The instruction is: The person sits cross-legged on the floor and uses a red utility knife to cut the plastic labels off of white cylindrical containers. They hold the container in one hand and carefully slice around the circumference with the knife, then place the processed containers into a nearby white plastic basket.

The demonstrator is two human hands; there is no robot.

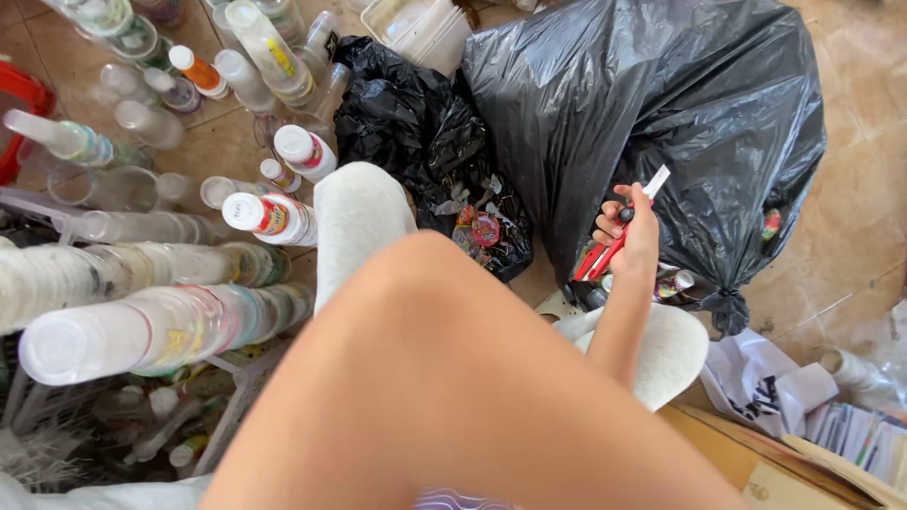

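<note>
Red utility knife (612, 244), held upright-tilted.
Slim red-handled cutter with black slider; pale blade end points up and right. It sits in a closed fist, in front of the large black bag (661, 113).

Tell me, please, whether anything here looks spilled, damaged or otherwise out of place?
Yes. Loose plastic bottles lie scattered on their sides across the tiled floor at the left rather than standing. The smaller black bag lies open, with wrappers spilling from its mouth. The right hand holds a red box cutter with its blade out.

Right hand (631, 231) raised, fingers curled shut in a grip
</note>
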